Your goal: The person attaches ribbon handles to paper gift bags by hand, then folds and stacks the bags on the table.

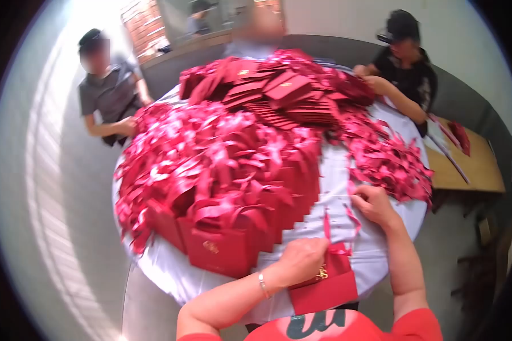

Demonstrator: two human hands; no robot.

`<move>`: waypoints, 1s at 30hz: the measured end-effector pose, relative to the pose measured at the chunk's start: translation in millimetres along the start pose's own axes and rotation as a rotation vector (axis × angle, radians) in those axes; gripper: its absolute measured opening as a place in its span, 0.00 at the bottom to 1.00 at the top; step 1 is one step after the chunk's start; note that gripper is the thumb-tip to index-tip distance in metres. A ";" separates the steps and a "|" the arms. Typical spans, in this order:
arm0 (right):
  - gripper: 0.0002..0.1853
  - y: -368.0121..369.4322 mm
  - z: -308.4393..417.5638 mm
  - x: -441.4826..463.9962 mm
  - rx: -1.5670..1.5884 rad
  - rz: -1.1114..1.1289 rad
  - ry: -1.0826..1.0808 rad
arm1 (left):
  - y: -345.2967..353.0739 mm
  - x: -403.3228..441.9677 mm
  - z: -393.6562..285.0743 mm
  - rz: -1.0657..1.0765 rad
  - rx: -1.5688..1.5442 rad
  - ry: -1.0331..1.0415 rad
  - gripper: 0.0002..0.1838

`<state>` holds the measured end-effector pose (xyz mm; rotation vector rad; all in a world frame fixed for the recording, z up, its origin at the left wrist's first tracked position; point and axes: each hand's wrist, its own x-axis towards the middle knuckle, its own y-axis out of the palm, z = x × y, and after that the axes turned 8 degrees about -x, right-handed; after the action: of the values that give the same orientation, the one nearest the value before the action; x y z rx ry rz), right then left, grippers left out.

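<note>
A red paper gift bag with a gold emblem lies flat on the white-covered table in front of me. Fingers curled, my left hand is closed at the bag's upper edge, where a pink ribbon rises beside it. My right hand is farther out and to the right, with thumb and forefinger pinched at a pink ribbon. Whether both ribbon strands belong to one piece, I cannot tell. To the left, finished-looking red bags with ribbon handles stand in packed rows.
A heap of loose pink ribbons lies right of centre. Stacked flat red bags fill the far side. People stand at the left and right, another behind the stack. A wooden table stands at the right. White tablecloth shows nearby.
</note>
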<state>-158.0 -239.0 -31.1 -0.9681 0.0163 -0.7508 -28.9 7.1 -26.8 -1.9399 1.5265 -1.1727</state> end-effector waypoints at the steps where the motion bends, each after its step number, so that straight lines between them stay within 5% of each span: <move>1: 0.07 -0.3 2.1 -0.2 0.025 0.011 0.008 | 1.8 -0.2 0.5 0.001 -0.010 -0.001 0.05; 30: 0.07 -2.8 3.6 0.5 0.006 0.034 0.006 | 4.6 -0.1 2.6 -0.048 -0.006 0.017 0.04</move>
<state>-158.0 -237.6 -26.7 -0.9581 0.0356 -0.7220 -29.5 5.2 -31.8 -1.9854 1.5021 -1.2085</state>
